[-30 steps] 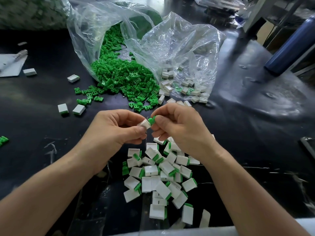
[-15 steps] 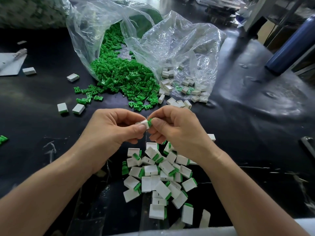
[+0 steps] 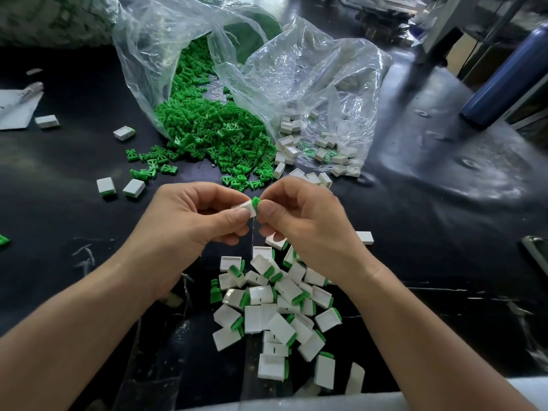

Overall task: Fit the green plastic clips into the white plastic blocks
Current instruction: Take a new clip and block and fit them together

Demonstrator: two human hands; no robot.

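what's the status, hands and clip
Left hand pinches block. Right hand pinches clip at block's end, seating unclear. Nothing blocking.

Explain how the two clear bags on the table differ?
The left bag spills a big heap of green clips; the right bag holds only a few white blocks. The left bag looks fuller, the right bag mostly slack. Both are clear plastic and lie open.

The counter (image 3: 444,203) is black and glossy, with pale scuffs at lower left. The bags (image 3: 311,72), upper centre, are thin clear plastic film, crinkled and shiny. The green clips (image 3: 207,129) are matt moulded plastic. The white blocks (image 3: 281,327), lower centre, are smooth plastic with a slight sheen.
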